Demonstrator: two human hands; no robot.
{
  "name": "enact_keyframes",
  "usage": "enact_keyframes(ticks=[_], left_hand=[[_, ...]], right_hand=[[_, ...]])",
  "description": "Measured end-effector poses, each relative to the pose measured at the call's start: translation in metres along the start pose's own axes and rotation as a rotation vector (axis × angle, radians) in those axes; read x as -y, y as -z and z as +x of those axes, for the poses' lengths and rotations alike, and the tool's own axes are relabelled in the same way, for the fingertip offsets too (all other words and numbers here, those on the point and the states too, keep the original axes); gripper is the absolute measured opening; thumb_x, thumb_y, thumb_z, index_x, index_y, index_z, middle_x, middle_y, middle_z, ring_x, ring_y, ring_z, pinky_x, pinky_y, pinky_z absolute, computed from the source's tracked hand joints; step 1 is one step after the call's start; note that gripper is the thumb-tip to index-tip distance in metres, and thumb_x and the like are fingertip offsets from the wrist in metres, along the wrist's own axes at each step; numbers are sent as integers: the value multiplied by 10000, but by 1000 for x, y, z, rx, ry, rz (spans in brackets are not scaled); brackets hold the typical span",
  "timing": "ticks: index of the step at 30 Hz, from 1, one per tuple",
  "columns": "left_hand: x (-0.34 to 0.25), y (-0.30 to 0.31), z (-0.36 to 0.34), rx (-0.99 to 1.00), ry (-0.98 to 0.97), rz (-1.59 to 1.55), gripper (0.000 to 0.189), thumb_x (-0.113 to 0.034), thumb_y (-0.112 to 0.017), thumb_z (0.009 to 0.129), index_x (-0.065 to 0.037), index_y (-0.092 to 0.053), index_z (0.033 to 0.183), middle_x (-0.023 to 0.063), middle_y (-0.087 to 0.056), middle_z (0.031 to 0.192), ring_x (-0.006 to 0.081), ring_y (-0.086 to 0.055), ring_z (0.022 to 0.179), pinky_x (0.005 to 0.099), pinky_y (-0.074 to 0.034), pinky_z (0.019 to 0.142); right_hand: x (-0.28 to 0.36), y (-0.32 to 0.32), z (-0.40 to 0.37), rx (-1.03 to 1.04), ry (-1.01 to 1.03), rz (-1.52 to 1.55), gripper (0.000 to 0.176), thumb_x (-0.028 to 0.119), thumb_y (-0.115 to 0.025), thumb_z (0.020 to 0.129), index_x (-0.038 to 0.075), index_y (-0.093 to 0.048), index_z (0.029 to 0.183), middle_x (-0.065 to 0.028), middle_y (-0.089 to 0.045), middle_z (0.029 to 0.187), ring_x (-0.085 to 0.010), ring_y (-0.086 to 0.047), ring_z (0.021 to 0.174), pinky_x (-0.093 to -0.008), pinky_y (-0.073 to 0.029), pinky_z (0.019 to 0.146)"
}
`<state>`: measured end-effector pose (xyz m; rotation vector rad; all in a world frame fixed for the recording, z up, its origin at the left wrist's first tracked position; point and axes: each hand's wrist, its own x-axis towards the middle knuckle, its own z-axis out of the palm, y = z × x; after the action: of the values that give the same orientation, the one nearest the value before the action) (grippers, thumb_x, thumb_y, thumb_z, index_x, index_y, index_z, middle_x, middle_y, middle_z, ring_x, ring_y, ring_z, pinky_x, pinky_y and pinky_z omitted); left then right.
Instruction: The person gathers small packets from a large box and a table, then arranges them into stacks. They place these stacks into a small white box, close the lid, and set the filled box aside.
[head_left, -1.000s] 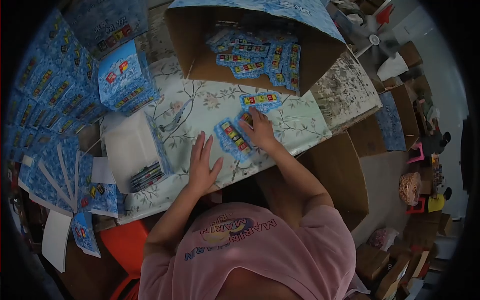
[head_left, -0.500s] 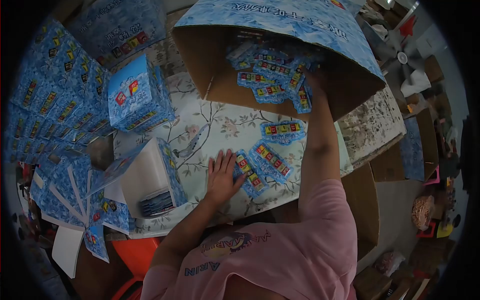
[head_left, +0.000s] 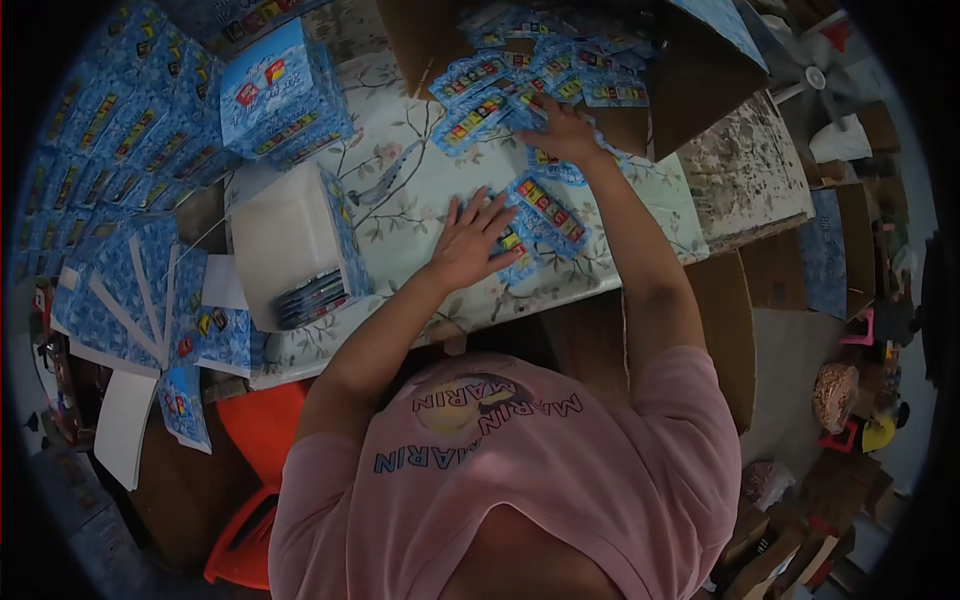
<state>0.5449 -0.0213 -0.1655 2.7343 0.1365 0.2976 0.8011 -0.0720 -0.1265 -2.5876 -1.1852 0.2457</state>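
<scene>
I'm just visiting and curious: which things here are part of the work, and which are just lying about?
In use: left hand and right hand on blue packets; cardboard carton; open white box.
Lying about: orange stool; fan; flat blue sheets.

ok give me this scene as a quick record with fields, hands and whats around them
left hand: flat, open, on blue packets on the floral cloth
right hand: on loose packets at the carton mouth, grip unclear
open box: on its side, left of the hands, packets inside
closed blue box: beyond the open box
</scene>
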Motion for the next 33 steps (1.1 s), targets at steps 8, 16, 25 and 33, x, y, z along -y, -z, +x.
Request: enact_keyframes(ticks=[8, 16, 25, 33], left_hand=[[-1, 24, -37, -1, 53, 35, 504, -353, -681, 753, -87, -551, 1161, 81, -529, 1125, 291, -427, 1129, 486, -322, 937], [3, 41, -61, 121, 365, -21, 429, -320, -764, 646, -51, -583, 926, 108, -560, 955, 289, -537, 951, 413, -389, 841], [-1, 50, -79, -13, 589, -351, 492, -193, -763, 631, -16, -507, 1012, 157, -608, 922, 302, -606, 805, 380, -475, 705], [-8, 32, -120, -483, 699, -1422, 420, 6, -656, 768, -11, -428, 1120, 70, -607, 977, 149, -591, 870, 290, -485, 733]], right_hand=[[14, 2, -128, -48, -35, 103, 377, 317, -720, 731, 38, -608, 958, -138, -611, 962, -311, -592, 884, -396, -472, 724], [14, -37, -135, -156, 74, 220, 313, 283, -717, 695, 42, -584, 845, -128, -594, 793, -301, -589, 754, -406, -476, 673], [79, -44, -84, -107, 196, 107, 429, 399, -674, 736, 25, -609, 935, -153, -619, 909, -296, -591, 902, -410, -475, 736], [127, -39, -28, 434, 91, 121, 503, 376, -713, 701, -26, -578, 971, -153, -625, 971, -270, -612, 906, -371, -479, 792]])
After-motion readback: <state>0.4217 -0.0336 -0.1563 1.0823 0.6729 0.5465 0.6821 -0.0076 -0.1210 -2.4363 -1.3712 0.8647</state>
